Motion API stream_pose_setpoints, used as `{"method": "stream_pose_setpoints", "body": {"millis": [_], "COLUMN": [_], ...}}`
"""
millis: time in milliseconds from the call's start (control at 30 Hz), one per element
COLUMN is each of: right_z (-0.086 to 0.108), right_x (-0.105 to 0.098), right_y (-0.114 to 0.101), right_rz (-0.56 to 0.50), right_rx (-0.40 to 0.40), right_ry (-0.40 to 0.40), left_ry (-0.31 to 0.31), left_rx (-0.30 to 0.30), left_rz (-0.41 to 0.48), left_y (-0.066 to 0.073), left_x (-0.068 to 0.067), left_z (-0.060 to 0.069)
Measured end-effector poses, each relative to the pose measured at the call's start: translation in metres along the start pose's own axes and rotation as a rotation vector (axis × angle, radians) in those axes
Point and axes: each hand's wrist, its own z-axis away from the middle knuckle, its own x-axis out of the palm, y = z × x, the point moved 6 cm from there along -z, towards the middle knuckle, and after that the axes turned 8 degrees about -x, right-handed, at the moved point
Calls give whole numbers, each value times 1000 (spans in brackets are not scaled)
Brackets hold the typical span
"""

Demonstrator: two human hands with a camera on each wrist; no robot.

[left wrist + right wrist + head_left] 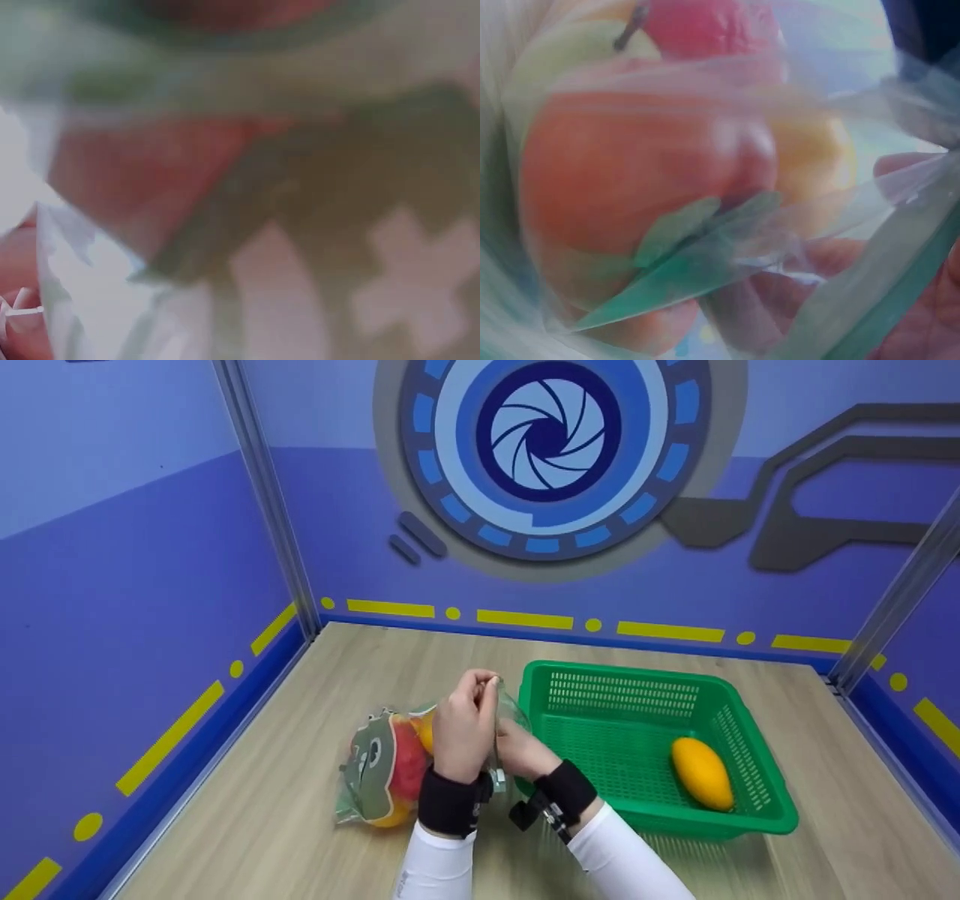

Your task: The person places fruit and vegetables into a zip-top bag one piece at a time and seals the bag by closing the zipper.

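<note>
A clear zip bag (367,769) with a green printed cartoon face lies on the wooden table, full of fruit. My left hand (465,731) pinches the upper edge of its mouth between thumb and fingers. Just right of it, my right hand (525,750) grips the bag at the mouth, its fingertips partly hidden behind film and the left hand. Through the plastic in the right wrist view show a tomato-like red-orange fruit (630,165) with green leaves, a yellow fruit (817,154) and a red one (712,26). The left wrist view is mostly blurred bag print (322,180).
A green plastic basket (622,671) stands right of the hands, holding one yellow mango (702,774). Blue-purple panels (352,525) enclose the wooden tabletop (247,810) at the back and sides, with metal posts (266,502) at the corners.
</note>
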Motion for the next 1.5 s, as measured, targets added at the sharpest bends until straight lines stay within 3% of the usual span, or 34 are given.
{"method": "stream_pose_setpoints", "body": {"millis": [167,267,500,667,900,1267,1500], "right_z": [7,13,23,30,40,54,64], "right_x": [-5,-10,-20,-32,-65,-119,-150], "right_y": [-1,-5,-8,-11,-19,2,12], "right_rz": [-66,-38,41,140,158,148,252], "right_rx": [29,26,29,43,6,118,183], "right_ry": [49,74,33,81,150,291,333], "left_ry": [-16,-19,-36,-48,-65,-74,-69], "left_rx": [-12,-18,-42,-68,-92,-114,-93], "left_rz": [26,31,55,52,51,60,62], "left_y": [-2,-3,-4,-5,-5,-7,-5], "left_x": [-1,-2,-2,-1,-1,-1,-2], "left_z": [0,-1,-1,-1,-2,-1,-2]}}
